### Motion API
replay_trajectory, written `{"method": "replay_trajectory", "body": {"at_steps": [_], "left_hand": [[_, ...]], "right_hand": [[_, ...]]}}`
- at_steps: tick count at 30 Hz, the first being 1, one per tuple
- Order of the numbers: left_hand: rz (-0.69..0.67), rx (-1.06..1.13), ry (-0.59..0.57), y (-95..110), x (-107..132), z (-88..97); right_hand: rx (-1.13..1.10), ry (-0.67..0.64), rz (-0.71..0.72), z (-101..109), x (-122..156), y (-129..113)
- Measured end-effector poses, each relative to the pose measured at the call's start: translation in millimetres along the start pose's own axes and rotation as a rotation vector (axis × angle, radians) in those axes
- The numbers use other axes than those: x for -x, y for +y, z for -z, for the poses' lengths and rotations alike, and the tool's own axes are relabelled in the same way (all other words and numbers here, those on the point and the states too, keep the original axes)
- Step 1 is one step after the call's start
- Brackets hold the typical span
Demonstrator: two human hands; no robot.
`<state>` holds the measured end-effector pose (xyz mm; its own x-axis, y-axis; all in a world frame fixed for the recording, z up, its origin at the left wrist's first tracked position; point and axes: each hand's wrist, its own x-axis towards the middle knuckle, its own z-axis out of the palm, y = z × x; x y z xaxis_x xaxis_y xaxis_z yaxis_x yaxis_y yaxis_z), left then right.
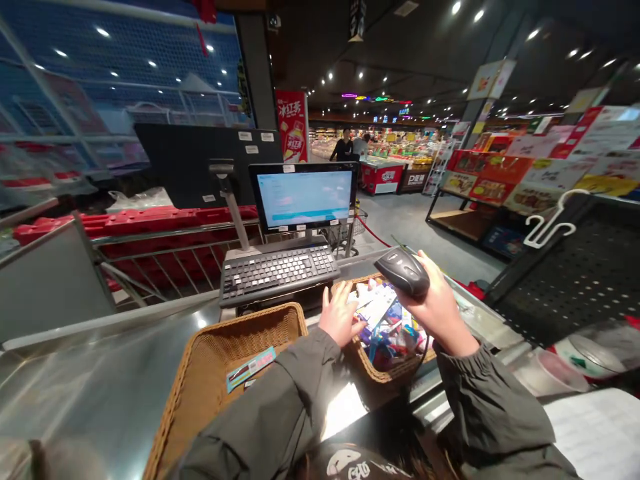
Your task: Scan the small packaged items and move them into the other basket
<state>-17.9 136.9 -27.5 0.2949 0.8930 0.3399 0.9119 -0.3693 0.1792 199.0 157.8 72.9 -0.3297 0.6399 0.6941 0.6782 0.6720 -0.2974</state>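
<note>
Packets (387, 327) in many colours fill the right wicker basket (380, 377) on the desk (100, 387). The left wicker basket (200, 347) holds one slim blue packet (250, 367). Of the hands, the left hand (340, 317) lies open-fingered on the packets, and the right hand (440, 307) grips a black barcode scanner (403, 270) above them. A red banner (293, 127) reads 冰红茶.

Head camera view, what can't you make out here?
Head view, lit monitor screen: text too small, washed out.
Head view, left hand: whether it grips any colourful packets is hidden by its own back.
Head view, black handheld scanner: underside covered by right hand.
Head view, large woven wicker basket: near corner behind dark sleeve.
</note>
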Motion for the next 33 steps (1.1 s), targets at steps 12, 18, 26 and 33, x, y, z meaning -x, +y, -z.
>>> {"method": "replay_trajectory", "body": {"at_steps": [12, 18, 26, 33], "left_hand": [[0.008, -0.041, -0.087, 33.5, -55.4, -73.8], [-0.058, -0.069, -0.088, 46.9, -61.2, -79.2], [-0.027, -0.105, 0.023, 35.9, -64.2, -37.6], [0.010, -0.197, 0.162, 8.7, -58.5, 32.0]], "right_hand": [[-0.022, -0.022, -0.102, 5.2, 11.3, 47.8], [-0.057, -0.034, -0.128, 2.0, 13.3, 61.4], [-0.088, -0.035, -0.133, -1.3, 14.9, 68.4], [-0.072, -0.033, -0.096, -10.0, 10.3, 62.2]]}}
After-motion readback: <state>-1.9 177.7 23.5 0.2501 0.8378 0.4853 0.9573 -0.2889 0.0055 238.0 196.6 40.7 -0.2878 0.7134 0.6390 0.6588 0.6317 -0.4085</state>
